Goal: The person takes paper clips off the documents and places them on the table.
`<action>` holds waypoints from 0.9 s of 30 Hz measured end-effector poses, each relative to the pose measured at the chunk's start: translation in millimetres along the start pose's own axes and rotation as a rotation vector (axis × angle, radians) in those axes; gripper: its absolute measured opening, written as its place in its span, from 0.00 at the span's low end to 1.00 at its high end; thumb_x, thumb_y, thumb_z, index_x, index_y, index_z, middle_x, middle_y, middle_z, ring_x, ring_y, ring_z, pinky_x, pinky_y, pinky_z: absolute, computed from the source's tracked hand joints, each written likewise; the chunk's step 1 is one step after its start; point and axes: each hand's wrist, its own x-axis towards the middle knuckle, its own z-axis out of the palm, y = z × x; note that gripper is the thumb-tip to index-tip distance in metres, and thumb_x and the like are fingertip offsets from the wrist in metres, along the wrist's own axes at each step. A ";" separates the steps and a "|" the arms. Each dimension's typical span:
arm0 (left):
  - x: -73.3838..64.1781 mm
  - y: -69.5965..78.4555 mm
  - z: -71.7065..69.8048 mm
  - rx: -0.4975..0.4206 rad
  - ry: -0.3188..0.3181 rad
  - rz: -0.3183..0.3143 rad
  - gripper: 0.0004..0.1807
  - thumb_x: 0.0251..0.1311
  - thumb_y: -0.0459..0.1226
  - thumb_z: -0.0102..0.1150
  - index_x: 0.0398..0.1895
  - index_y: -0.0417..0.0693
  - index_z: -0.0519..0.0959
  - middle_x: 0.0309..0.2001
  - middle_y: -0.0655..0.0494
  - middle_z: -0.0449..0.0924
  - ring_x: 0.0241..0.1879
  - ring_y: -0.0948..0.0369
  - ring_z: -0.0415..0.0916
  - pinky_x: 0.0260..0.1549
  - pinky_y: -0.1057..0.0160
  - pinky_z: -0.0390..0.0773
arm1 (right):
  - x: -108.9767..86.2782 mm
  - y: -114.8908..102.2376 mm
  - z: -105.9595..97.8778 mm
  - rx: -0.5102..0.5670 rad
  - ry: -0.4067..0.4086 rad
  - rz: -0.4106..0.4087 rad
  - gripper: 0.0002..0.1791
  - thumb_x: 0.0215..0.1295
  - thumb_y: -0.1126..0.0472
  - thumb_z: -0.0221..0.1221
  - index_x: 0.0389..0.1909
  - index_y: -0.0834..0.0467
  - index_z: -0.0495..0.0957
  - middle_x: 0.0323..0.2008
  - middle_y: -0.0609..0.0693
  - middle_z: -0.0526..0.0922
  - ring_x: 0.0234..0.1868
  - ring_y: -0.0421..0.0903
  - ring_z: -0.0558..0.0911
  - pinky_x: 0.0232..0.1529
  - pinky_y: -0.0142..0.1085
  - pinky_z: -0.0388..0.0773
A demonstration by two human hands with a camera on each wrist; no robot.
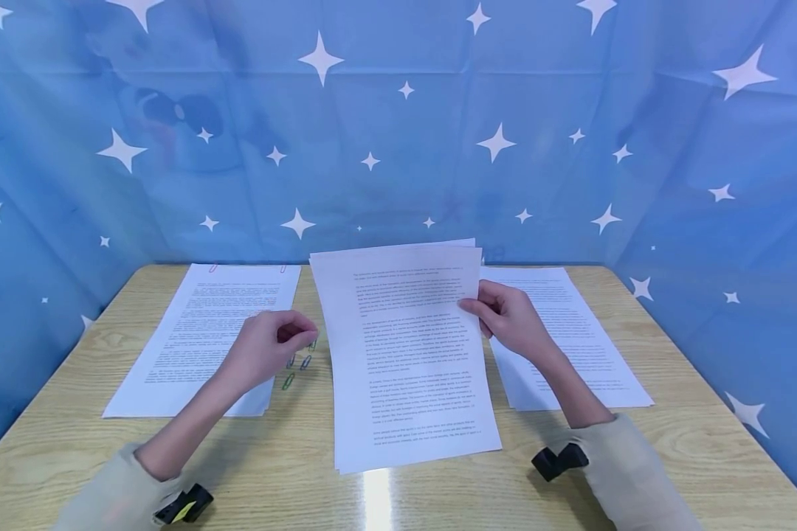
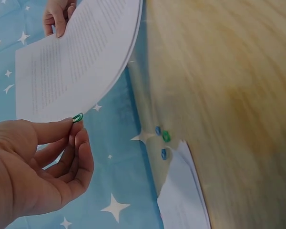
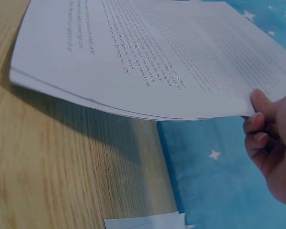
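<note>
My right hand (image 1: 510, 318) grips the right edge of a few printed sheets (image 1: 408, 354), thumb in front and fingers behind. The sheets are held up, tilted, over the middle of the table, and their lower end bends in the right wrist view. To their left, my left hand (image 1: 266, 346) pinches a green paper clip (image 2: 77, 117) between thumb and fingertips, apart from the sheets. Several blue and green paper clips (image 1: 288, 380) lie on the table just right of the left hand.
A stack of printed pages (image 1: 192, 354) with two pink clips on its top edge lies at the left. Another printed stack (image 1: 571, 346) lies at the right, partly behind the raised sheets. A blue star-patterned curtain (image 1: 385, 118) hangs beyond the wooden table (image 1: 438, 494).
</note>
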 end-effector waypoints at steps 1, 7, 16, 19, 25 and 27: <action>-0.6 -1.4 -0.1 0.005 -0.017 -0.006 0.05 0.67 0.33 0.63 0.39 0.41 0.85 0.32 0.53 0.83 0.27 0.60 0.74 0.28 0.63 0.75 | -0.2 0.3 -0.1 0.000 -0.001 0.000 0.10 0.73 0.65 0.59 0.51 0.61 0.80 0.16 0.51 0.72 0.14 0.45 0.70 0.15 0.34 0.62; -2.5 -10.3 -0.6 0.030 -0.110 -0.028 0.02 0.64 0.32 0.66 0.36 0.41 0.86 0.30 0.55 0.84 0.30 0.58 0.80 0.33 0.61 0.78 | -1.2 0.9 -0.3 0.001 -0.007 0.003 0.08 0.73 0.64 0.60 0.50 0.60 0.81 0.16 0.52 0.72 0.15 0.46 0.70 0.15 0.34 0.62; -2.6 -21.9 2.1 0.002 -0.211 -0.065 0.02 0.62 0.31 0.66 0.34 0.41 0.86 0.30 0.57 0.84 0.29 0.61 0.80 0.32 0.62 0.78 | -0.3 0.6 0.2 0.000 -0.008 0.000 0.09 0.73 0.64 0.60 0.50 0.60 0.80 0.16 0.54 0.72 0.14 0.49 0.70 0.14 0.34 0.60; -2.6 -25.2 3.7 0.007 -0.226 -0.071 0.02 0.61 0.31 0.67 0.33 0.41 0.86 0.29 0.57 0.84 0.28 0.62 0.79 0.30 0.62 0.78 | 0.1 0.7 0.0 0.001 -0.013 0.005 0.08 0.73 0.63 0.60 0.49 0.60 0.81 0.16 0.53 0.71 0.14 0.49 0.70 0.14 0.34 0.60; -2.7 -30.1 5.6 0.022 -0.253 -0.088 0.02 0.60 0.31 0.67 0.31 0.41 0.85 0.27 0.57 0.83 0.26 0.61 0.78 0.28 0.62 0.77 | 0.0 1.5 -0.7 -0.010 -0.014 -0.007 0.07 0.73 0.62 0.60 0.48 0.58 0.81 0.15 0.50 0.71 0.15 0.56 0.71 0.14 0.35 0.61; -2.9 -29.9 6.0 0.028 -0.257 -0.100 0.02 0.60 0.31 0.67 0.31 0.41 0.86 0.26 0.57 0.83 0.26 0.61 0.78 0.28 0.62 0.77 | 0.1 2.1 -0.9 -0.013 -0.015 -0.014 0.06 0.73 0.61 0.60 0.47 0.57 0.81 0.15 0.50 0.70 0.15 0.58 0.71 0.14 0.36 0.61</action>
